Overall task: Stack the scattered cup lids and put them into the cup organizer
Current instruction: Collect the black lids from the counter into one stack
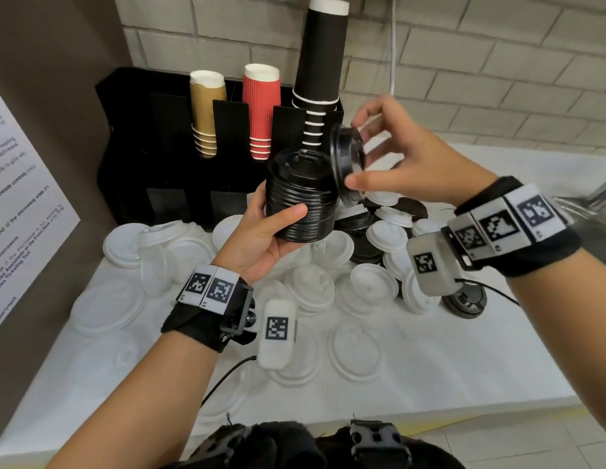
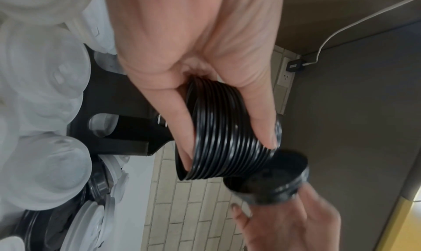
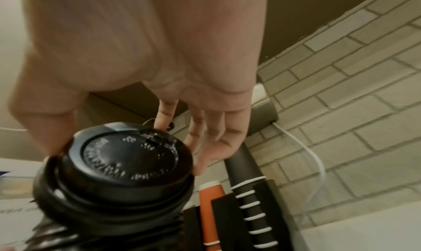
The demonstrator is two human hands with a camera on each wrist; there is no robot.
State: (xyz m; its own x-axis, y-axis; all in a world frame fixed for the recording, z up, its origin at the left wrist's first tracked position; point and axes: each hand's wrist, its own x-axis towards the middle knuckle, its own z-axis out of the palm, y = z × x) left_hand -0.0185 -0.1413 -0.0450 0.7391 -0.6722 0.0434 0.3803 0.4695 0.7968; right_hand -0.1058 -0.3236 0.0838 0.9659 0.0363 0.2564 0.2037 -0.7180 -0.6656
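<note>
Black lids, nested into one ribbed stack [image 1: 300, 196], stood in the left hand [image 1: 261, 231], whose thumb and fingers curled round its sides and held it above the table. The left wrist view showed about a dozen rims in that stack [image 2: 227, 132], with the thumb [image 2: 264, 121] along one side and a finger along the other. The right hand [image 1: 403, 164] pinched a single black lid [image 1: 347, 154] by its rim between thumb and forefinger, tilted on edge and just beside the top of the stack; its other fingers spread loosely. Only the right wrist view showed this lid's [image 3: 123, 163] raised top with embossed lettering and its sip hole; whether it touched the stack there was unclear through blur.

Below the hands, white lids [image 1: 372, 282] lay scattered over the white table [image 1: 464, 367], too many and too overlapped to count, with a smaller heap of black lids [image 1: 362, 225] to the right and one more black lid [image 1: 465, 301] apart near the right wrist. Behind stood the black cup organizer [image 1: 132, 137], holding three stacks of cups: gold [image 1: 207, 110], red [image 1: 261, 106] and a tall black one [image 1: 323, 59]. The left wrist view alone showed a wall socket with a plugged charger [image 2: 295, 66].
</note>
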